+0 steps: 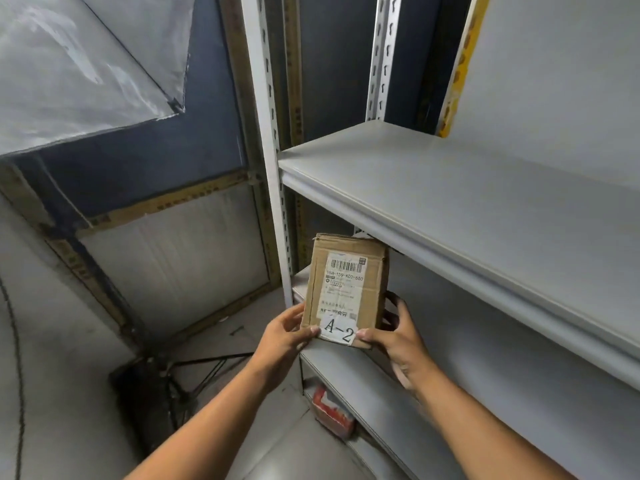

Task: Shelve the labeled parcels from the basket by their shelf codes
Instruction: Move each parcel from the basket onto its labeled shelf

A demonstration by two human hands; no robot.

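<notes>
A small brown cardboard parcel (346, 285) stands upright at the left end of a grey metal shelf (349, 372). It carries a barcode label and a white tag reading "A-2" at its bottom edge. My left hand (287, 336) pinches its lower left corner, thumb on the front face. At the lower right corner my right hand (398, 337) grips the box, thumb next to the tag and fingers curled behind it. The basket is out of view.
A wider grey shelf board (467, 202) juts out just above the parcel. White slotted uprights (273, 150) frame the rack's left side. A red and white package (332, 410) lies on the lower level. A black stand (162, 386) sits on the floor at left.
</notes>
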